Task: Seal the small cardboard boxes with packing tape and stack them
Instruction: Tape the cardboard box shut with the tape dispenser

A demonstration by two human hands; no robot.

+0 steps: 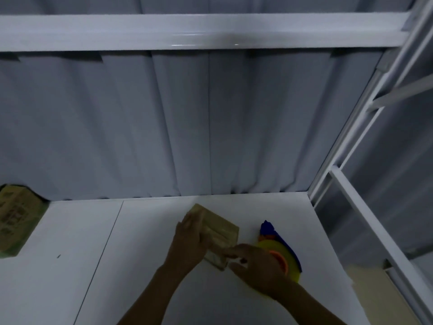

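A small brown cardboard box (222, 229) lies on the white table (140, 266), its long side running from far left to near right. My left hand (188, 242) lies along the box's left side with straight fingers pressing against it. At the box's near end my right hand (255, 266) has curled fingers that pinch something pale there, which looks like tape. A tape dispenser (277, 245) in blue, yellow and orange lies on the table just right of the box, partly hidden behind my right hand.
A larger printed cardboard carton (16, 219) sits at the table's far left edge. A grey curtain (210, 125) hangs behind the table. White metal shelf framing (365, 207) rises on the right, with a pale flat cardboard sheet (370, 289) at its foot.
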